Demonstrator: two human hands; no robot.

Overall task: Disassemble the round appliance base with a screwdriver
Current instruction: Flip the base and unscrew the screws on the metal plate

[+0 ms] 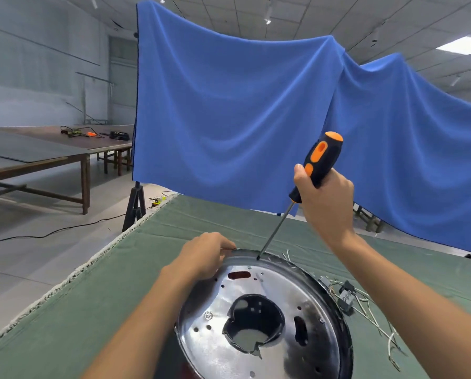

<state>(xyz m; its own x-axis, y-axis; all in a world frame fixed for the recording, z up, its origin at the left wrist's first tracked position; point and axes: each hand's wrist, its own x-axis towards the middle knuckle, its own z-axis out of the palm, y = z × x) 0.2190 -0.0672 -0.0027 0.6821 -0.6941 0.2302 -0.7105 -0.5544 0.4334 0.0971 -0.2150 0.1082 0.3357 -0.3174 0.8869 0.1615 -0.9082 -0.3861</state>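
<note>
The round appliance base [289, 291] lies on the green table cover, a shiny metal plate with a dark rim and a ragged central hole. My left hand [205, 255] grips its far left rim, fingers curled over the edge. My right hand [325, 206] holds the black-and-orange screwdriver [315, 164] by the handle, tilted. Its thin shaft runs down-left and the tip [258, 258] touches the base's far rim. A screw [207, 315] sits on the plate left of the hole.
Loose white wires and a small dark switch part [347, 295] lie right of the base. The green cover [92, 310] ends at a frayed left edge. A blue cloth [242, 110] hangs behind the table. Wooden tables [51, 154] stand far left.
</note>
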